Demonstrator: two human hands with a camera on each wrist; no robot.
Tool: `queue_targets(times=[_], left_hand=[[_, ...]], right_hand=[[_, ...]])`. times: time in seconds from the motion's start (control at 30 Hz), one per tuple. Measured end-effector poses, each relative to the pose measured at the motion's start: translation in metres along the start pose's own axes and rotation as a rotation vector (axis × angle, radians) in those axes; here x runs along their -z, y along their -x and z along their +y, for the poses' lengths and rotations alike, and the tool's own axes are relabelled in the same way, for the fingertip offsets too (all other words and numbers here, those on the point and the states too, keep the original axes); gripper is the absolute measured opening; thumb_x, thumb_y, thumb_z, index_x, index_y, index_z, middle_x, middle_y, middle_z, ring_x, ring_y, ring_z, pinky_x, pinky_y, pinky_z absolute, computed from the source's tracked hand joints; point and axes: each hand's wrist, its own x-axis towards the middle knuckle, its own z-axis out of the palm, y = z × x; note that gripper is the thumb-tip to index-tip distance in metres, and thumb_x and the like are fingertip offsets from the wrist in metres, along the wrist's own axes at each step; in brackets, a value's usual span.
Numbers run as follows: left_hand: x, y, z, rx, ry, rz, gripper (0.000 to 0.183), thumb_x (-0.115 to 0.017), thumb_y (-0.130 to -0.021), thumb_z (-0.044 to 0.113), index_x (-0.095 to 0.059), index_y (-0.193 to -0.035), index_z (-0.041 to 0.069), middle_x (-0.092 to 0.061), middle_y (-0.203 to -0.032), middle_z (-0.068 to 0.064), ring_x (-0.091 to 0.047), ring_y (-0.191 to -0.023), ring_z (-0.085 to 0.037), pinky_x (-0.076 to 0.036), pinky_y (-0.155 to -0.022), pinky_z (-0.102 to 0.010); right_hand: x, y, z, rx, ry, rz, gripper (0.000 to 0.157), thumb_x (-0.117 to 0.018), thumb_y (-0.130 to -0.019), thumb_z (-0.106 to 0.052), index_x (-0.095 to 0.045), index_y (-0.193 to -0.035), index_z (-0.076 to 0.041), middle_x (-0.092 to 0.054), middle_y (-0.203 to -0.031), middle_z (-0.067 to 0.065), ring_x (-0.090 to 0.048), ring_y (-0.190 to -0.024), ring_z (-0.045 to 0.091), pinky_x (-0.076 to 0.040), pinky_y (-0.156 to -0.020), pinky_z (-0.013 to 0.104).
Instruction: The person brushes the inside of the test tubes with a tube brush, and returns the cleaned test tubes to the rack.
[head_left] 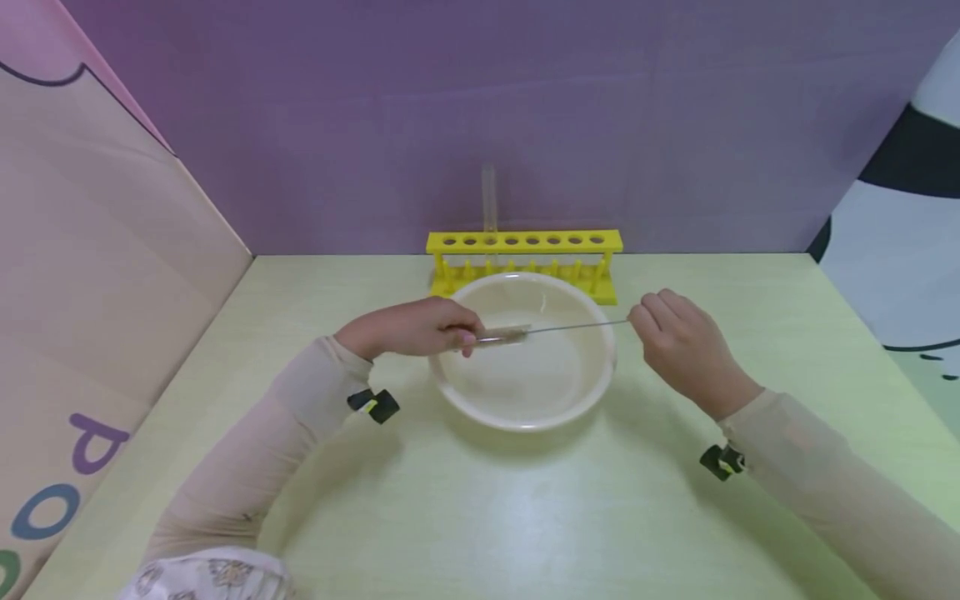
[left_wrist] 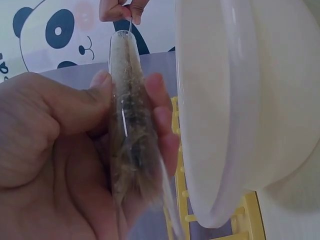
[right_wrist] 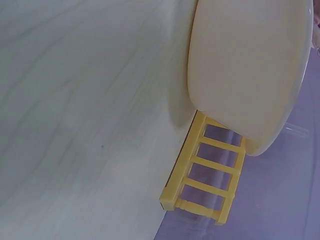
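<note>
Over the cream basin, my left hand grips a clear glass test tube between thumb and fingers. The tube lies nearly level, its mouth toward the right. Inside it are the brown bristles of a test tube brush, seen through the glass in the left wrist view. The brush's thin wire handle runs out of the mouth to my right hand. That hand pinches the wire's end just beyond the basin's right rim. The right wrist view shows neither the brush nor the right hand.
Behind the basin stands a yellow test tube rack, partly hidden by its rim. One clear tube is upright in the rack. A purple back panel and printed side panels border the pale table.
</note>
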Motion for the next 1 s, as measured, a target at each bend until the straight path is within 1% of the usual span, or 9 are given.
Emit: queue_targets(times=[0.13,0.33,0.47,0.6,0.8,0.87,1.0], left_hand=[[0.002,0.003,-0.001,0.002,0.003,-0.016,0.017,-0.047,-0.099,0.013,-0.063,-0.098,0.007,-0.055,-0.079,-0.004,-0.042,-0.067,-0.013,-0.039,-0.064,-0.027],[0.004,0.005,-0.007,-0.002,0.02,-0.048,0.019,-0.046,-0.1,0.012,-0.063,-0.104,0.005,-0.06,-0.086,-0.002,-0.043,-0.069,-0.013,-0.041,-0.067,-0.027],[0.005,0.007,-0.011,-0.008,0.027,-0.061,0.019,-0.046,-0.099,0.011,-0.063,-0.101,0.005,-0.06,-0.084,-0.003,-0.043,-0.069,-0.013,-0.039,-0.067,-0.027],[0.007,0.009,-0.014,0.002,0.036,-0.076,0.019,-0.046,-0.099,0.012,-0.063,-0.1,0.004,-0.058,-0.083,-0.004,-0.044,-0.07,-0.014,-0.04,-0.067,-0.028],[0.008,0.011,-0.016,0.005,0.036,-0.077,0.018,-0.046,-0.1,0.012,-0.063,-0.095,0.007,-0.055,-0.078,-0.002,-0.042,-0.068,-0.013,-0.039,-0.065,-0.027],[0.008,0.012,-0.017,0.003,0.047,-0.082,0.018,-0.045,-0.1,0.011,-0.063,-0.094,0.008,-0.053,-0.076,-0.002,-0.041,-0.066,-0.013,-0.038,-0.063,-0.027],[0.008,0.013,-0.019,0.006,0.076,-0.099,0.019,-0.044,-0.1,0.011,-0.063,-0.098,0.008,-0.053,-0.077,-0.003,-0.041,-0.066,-0.013,-0.038,-0.063,-0.027]], right_hand=[[0.0,0.002,0.0,0.002,0.002,-0.005,0.015,-0.038,-0.075,0.015,-0.049,-0.074,0.005,-0.048,-0.068,0.016,-0.043,-0.059,0.029,-0.037,-0.049,0.034],[0.002,0.004,0.001,0.014,-0.009,-0.018,0.016,-0.037,-0.077,0.014,-0.05,-0.076,0.006,-0.05,-0.07,0.017,-0.045,-0.061,0.03,-0.04,-0.051,0.035],[0.002,0.005,0.001,0.016,-0.022,-0.006,0.016,-0.038,-0.077,0.014,-0.051,-0.076,0.006,-0.051,-0.07,0.017,-0.046,-0.061,0.029,-0.041,-0.052,0.035],[0.002,0.007,0.002,0.027,-0.034,0.026,0.016,-0.038,-0.076,0.014,-0.053,-0.076,0.007,-0.051,-0.07,0.017,-0.046,-0.06,0.03,-0.041,-0.051,0.035],[0.004,0.01,0.004,0.041,-0.036,0.041,0.024,-0.03,-0.085,0.007,-0.053,-0.077,0.008,-0.051,-0.07,0.018,-0.045,-0.059,0.03,-0.04,-0.049,0.036],[0.004,0.011,0.004,0.04,-0.041,0.042,0.025,-0.03,-0.087,0.006,-0.053,-0.077,0.008,-0.051,-0.07,0.017,-0.045,-0.06,0.029,-0.041,-0.05,0.036],[0.007,0.013,0.003,0.032,-0.04,0.028,0.029,-0.03,-0.092,0.003,-0.054,-0.079,0.009,-0.052,-0.07,0.018,-0.046,-0.06,0.029,-0.042,-0.05,0.035]])
